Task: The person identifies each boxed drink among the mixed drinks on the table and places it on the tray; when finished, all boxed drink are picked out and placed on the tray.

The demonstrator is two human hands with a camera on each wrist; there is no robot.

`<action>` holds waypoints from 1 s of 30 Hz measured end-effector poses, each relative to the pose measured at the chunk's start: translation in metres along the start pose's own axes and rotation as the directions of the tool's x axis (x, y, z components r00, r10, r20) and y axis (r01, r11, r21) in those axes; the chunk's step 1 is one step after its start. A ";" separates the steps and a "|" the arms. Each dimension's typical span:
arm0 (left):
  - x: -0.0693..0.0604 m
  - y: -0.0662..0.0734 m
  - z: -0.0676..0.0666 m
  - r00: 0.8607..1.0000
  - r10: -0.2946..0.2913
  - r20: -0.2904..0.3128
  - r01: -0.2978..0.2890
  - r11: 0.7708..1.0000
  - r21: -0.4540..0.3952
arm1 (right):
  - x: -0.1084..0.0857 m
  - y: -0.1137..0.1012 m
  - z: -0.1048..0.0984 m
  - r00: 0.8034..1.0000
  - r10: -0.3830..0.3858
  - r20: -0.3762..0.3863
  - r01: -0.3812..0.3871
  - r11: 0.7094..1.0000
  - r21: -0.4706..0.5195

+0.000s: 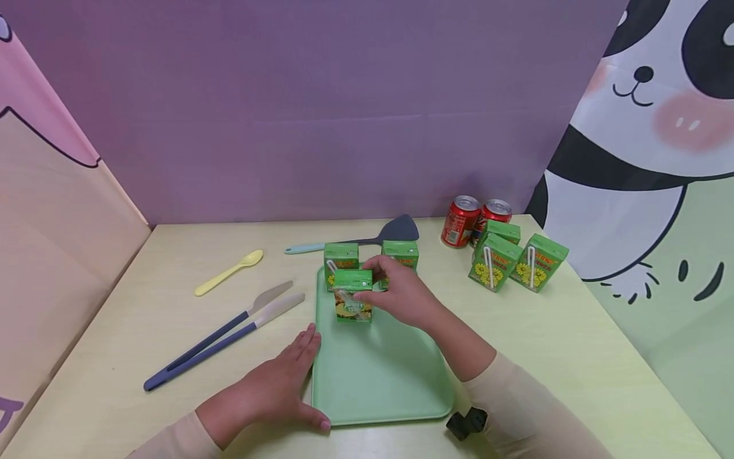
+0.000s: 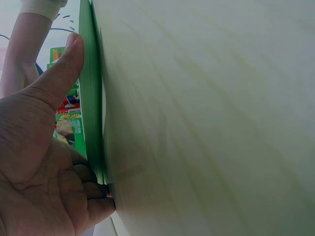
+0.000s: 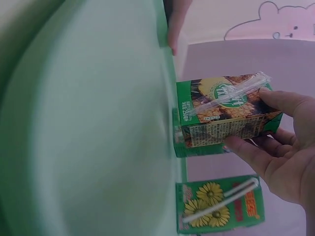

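Note:
A green tray (image 1: 381,376) lies on the table. My left hand (image 1: 275,389) rests at its left edge, fingers along the rim and thumb at the near corner; the left wrist view shows the palm (image 2: 34,162) beside the tray's side (image 2: 91,98). With thumb and fingers my right hand (image 1: 410,296) pinches a pineapple juice box (image 1: 353,306), upright at the tray's far left part; the right wrist view shows this box (image 3: 221,103) in the fingers of the hand (image 3: 290,147). Behind it stand two green boxes, one left (image 1: 341,255) and one right (image 1: 401,252).
A spatula (image 1: 398,229) lies behind the tray. Left of it are a yellow spoon (image 1: 229,273) and blue-handled tongs (image 1: 223,341). At the back right stand red cans (image 1: 459,223) and several green boxes (image 1: 496,261). A black object (image 1: 467,423) is by the right sleeve.

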State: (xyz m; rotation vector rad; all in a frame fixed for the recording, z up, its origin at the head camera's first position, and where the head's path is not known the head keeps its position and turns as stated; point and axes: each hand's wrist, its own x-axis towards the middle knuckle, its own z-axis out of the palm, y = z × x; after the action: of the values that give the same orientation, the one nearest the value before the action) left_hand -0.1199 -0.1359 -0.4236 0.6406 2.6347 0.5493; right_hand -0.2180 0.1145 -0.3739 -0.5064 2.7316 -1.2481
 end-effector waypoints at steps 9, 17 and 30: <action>0.000 -0.001 0.001 1.000 0.011 -0.005 -0.010 1.000 0.008 | 0.012 0.004 0.018 0.996 -0.080 0.033 0.081 0.996 -0.033; 0.000 -0.001 0.000 1.000 0.001 0.004 -0.001 1.000 0.006 | 0.015 0.005 0.019 0.995 -0.075 0.063 0.077 0.997 -0.029; 0.000 -0.002 0.001 1.000 0.013 -0.008 -0.013 1.000 0.018 | 0.006 0.002 -0.024 0.995 -0.055 0.077 0.054 0.998 0.022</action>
State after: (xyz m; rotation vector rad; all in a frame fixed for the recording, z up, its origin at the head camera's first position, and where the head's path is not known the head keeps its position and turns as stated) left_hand -0.1201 -0.1375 -0.4260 0.6627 2.6477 0.5331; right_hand -0.2299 0.1313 -0.3592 -0.6184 2.6554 -1.2390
